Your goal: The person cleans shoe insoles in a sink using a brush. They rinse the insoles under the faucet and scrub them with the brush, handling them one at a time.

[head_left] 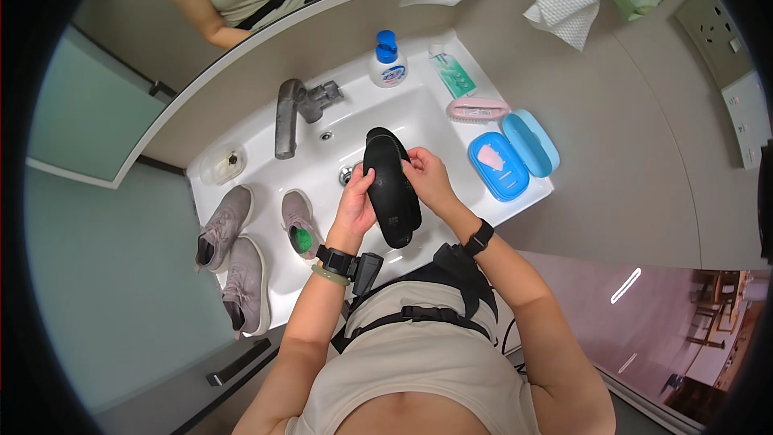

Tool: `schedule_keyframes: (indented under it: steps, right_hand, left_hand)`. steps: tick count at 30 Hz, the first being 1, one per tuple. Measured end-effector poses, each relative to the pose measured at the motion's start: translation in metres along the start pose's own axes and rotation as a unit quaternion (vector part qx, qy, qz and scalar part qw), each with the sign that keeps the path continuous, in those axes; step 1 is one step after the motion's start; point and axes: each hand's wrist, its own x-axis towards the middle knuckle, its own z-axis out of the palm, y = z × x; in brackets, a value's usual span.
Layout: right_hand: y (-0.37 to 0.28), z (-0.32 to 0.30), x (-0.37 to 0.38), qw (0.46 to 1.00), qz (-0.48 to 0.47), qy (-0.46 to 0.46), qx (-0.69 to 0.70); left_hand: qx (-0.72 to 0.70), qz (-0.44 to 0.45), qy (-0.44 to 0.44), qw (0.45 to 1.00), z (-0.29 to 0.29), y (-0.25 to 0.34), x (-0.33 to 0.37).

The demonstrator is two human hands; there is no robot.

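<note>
Over the white sink basin (322, 157), both my hands hold a long black shoe (390, 189), toe and heel pointing up and down the picture. My left hand (356, 203) grips its left edge, thumb lying on top. My right hand (427, 181) closes its fingertips on the right edge, near the upper half. A smaller grey shoe (298, 217) with something green inside its opening leans in the basin, left of my left hand. Two grey lace-up shoes, one farther (228, 221) and one nearer (248, 286), rest on the sink's left rim.
A dark grey faucet (294, 113) rises at the back, beside a blue-capped white bottle (388, 60). Along the right rim lie a green-and-white tube (452, 72), a pink brush (478, 109) and an open blue case (499, 165). A clear dish (223, 164) sits back left.
</note>
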Motion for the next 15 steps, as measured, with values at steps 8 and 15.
schedule_keyframes:
  steps: [8, 15]
  right_hand:
    - [0.013, -0.125, 0.007, 0.84, -0.089, 0.191, -0.5]
    - [0.012, -0.158, -0.001, 0.849, -0.187, -0.03, -0.494]
  left_hand:
    - [-0.048, -0.087, 0.007, 0.995, -0.004, 0.008, 0.01]
    - [-0.046, -0.044, -0.029, 0.998, 0.011, 0.012, 0.003]
